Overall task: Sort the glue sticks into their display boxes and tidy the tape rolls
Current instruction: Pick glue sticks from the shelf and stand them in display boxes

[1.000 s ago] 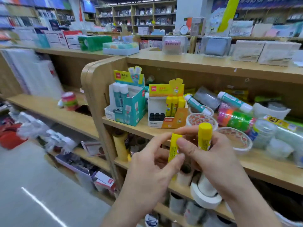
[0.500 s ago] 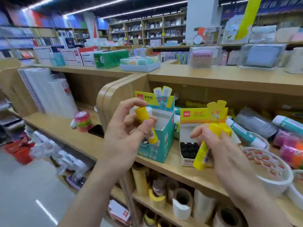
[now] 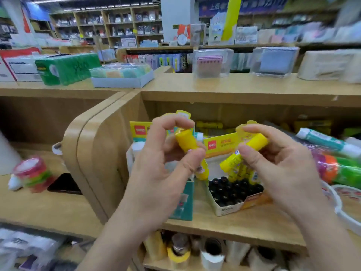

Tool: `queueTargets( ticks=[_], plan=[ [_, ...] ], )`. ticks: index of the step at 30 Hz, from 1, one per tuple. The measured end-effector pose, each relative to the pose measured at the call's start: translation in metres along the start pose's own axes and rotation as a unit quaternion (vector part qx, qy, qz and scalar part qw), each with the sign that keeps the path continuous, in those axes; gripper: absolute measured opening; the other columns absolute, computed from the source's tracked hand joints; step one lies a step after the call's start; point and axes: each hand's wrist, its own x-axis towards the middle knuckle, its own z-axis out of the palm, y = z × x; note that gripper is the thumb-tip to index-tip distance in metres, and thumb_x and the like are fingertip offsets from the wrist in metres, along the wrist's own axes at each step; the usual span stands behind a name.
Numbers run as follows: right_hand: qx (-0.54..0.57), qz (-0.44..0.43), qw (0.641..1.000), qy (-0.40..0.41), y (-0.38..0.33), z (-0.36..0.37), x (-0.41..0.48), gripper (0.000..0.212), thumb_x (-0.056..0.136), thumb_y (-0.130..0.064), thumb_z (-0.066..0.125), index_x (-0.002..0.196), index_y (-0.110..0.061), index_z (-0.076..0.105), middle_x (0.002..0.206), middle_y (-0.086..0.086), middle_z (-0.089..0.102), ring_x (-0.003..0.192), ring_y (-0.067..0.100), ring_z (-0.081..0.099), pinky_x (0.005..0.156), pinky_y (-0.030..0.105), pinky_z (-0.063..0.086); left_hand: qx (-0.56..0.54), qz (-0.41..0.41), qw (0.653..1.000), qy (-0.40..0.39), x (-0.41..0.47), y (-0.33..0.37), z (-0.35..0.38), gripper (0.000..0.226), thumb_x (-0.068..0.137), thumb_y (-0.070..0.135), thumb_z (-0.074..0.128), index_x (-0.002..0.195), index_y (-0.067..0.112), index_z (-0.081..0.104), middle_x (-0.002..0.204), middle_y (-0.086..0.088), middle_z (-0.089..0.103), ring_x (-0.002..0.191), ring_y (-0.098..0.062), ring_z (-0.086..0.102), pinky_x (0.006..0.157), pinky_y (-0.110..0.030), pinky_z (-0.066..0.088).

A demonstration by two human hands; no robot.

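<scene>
Head view, down onto a wooden shelf (image 3: 244,225). Brings both forearms up from the lower edge, wrists cocked back, palms half facing each other. Pinches the left glue stick (image 3: 186,142) in the left grip (image 3: 162,159): thumb across the barrel, forefinger hooked above the cap, other fingers loosely folded. Tilts it cap up and to the left, labelled foot down toward the gap between the two display boxes. Pinches the right glue stick (image 3: 257,141) in the right grip (image 3: 283,169) the same way, cap up and to the right, foot low over the yellow box (image 3: 230,208).

Smooth yellow plastic on both sticks, plain cylinders with printed labels near the foot. Thin printed card for the yellow box, around a black tray (image 3: 230,189) of round sockets, with a few standing sticks (image 3: 242,173) at the back. Cannot tell whether the right glue stick touches them. Teal box (image 3: 183,202) just to the left, mostly hidden behind the left grip.

Rounded wooden side panel (image 3: 93,149) left of the boxes. Beyond it, a coloured tape stack (image 3: 32,173) beside a dark flat object (image 3: 64,184). At right, a teal-and-white tube (image 3: 328,141), wrapped bright tape rolls (image 3: 340,169) and a white tape ring (image 3: 345,210) cut by the edge. Below, blurred lower rolls (image 3: 178,253) standing on end. Above, a bench (image 3: 254,85) with clear plastic cases (image 3: 213,63).
</scene>
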Motion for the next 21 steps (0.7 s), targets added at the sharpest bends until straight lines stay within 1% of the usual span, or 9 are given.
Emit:
queueTargets(
  ticks=[2,3,5,7,9,11,13,16,21],
  plan=[
    [-0.133,-0.032,0.991,-0.009,0.009,-0.009,0.000,0.027,0.090,-0.027,0.064,0.116,-0.036,0.065,0.088,-0.010,0.068,0.082,0.005,0.063,0.073,0.016,0.049,0.067,0.029,0.997,-0.030,0.001,-0.004,0.004,0.031,0.089,0.021,0.059,0.110,0.037,0.044,0.091,-0.001,0.065,0.088,-0.021,0.066,0.077,-0.036,0.056],
    [-0.191,-0.051,0.980,-0.015,0.012,-0.010,-0.001,0.029,0.091,-0.023,0.063,0.119,-0.032,0.064,0.090,-0.014,0.066,0.082,0.001,0.059,0.073,0.008,0.044,0.104,0.045,0.993,-0.041,0.000,-0.005,0.007,0.032,0.089,0.023,0.059,0.111,0.039,0.042,0.092,0.004,0.065,0.088,-0.018,0.066,0.077,-0.037,0.056],
    [-0.271,-0.089,0.958,-0.015,0.015,-0.010,-0.001,0.032,0.090,-0.014,0.065,0.121,-0.023,0.065,0.095,-0.011,0.064,0.081,0.002,0.052,0.075,0.004,0.037,0.153,0.070,0.984,-0.054,-0.009,-0.002,0.017,0.040,0.088,0.030,0.060,0.117,0.045,0.038,0.093,0.011,0.065,0.086,-0.011,0.066,0.075,-0.034,0.056],
    [-0.304,-0.106,0.947,-0.009,0.018,-0.008,0.002,0.035,0.083,-0.011,0.073,0.116,-0.020,0.067,0.092,-0.006,0.066,0.081,0.006,0.055,0.075,0.011,0.041,0.200,0.099,0.972,-0.080,-0.023,-0.002,0.034,0.045,0.084,0.036,0.060,0.121,0.047,0.037,0.091,0.017,0.067,0.086,-0.003,0.063,0.074,-0.019,0.051],
    [-0.321,-0.103,0.942,-0.007,0.021,-0.006,0.008,0.034,0.078,-0.014,0.078,0.109,-0.021,0.067,0.083,-0.008,0.062,0.077,0.012,0.059,0.075,0.026,0.049,0.303,0.134,0.938,-0.107,-0.037,-0.016,0.053,0.040,0.080,0.041,0.054,0.118,0.040,0.044,0.086,0.022,0.064,0.089,0.000,0.054,0.067,-0.008,0.041],
    [-0.344,-0.130,0.929,-0.028,0.024,-0.004,0.013,0.028,0.076,-0.013,0.078,0.102,-0.017,0.069,0.084,-0.006,0.064,0.077,0.016,0.061,0.074,0.033,0.052,0.347,0.115,0.923,-0.121,-0.043,-0.031,0.066,0.037,0.078,0.039,0.054,0.115,0.038,0.048,0.088,0.023,0.061,0.087,0.000,0.050,0.066,-0.010,0.037],
    [-0.371,-0.173,0.910,-0.058,0.031,-0.001,0.015,0.026,0.074,-0.010,0.076,0.099,-0.012,0.071,0.091,0.002,0.068,0.080,0.024,0.064,0.072,0.034,0.052,0.332,0.100,0.930,-0.123,-0.046,-0.046,0.070,0.034,0.081,0.034,0.052,0.115,0.036,0.049,0.093,0.020,0.063,0.085,0.001,0.053,0.064,-0.012,0.041],
    [-0.406,-0.198,0.888,-0.082,0.039,0.000,0.015,0.033,0.072,-0.001,0.078,0.103,-0.011,0.072,0.093,0.006,0.067,0.075,0.031,0.066,0.058,0.038,0.056,0.309,0.090,0.941,-0.107,-0.049,-0.053,0.070,0.034,0.084,0.034,0.048,0.118,0.038,0.046,0.099,0.021,0.058,0.086,-0.001,0.056,0.059,-0.019,0.049],
    [-0.400,-0.189,0.892,-0.090,0.040,0.004,0.013,0.046,0.070,-0.001,0.078,0.109,-0.015,0.059,0.089,0.007,0.067,0.078,0.032,0.065,0.059,0.040,0.054,0.277,0.102,0.951,-0.092,-0.051,-0.055,0.071,0.042,0.089,0.030,0.049,0.127,0.041,0.035,0.112,0.021,0.053,0.087,-0.006,0.062,0.058,-0.024,0.052]
  ],
)
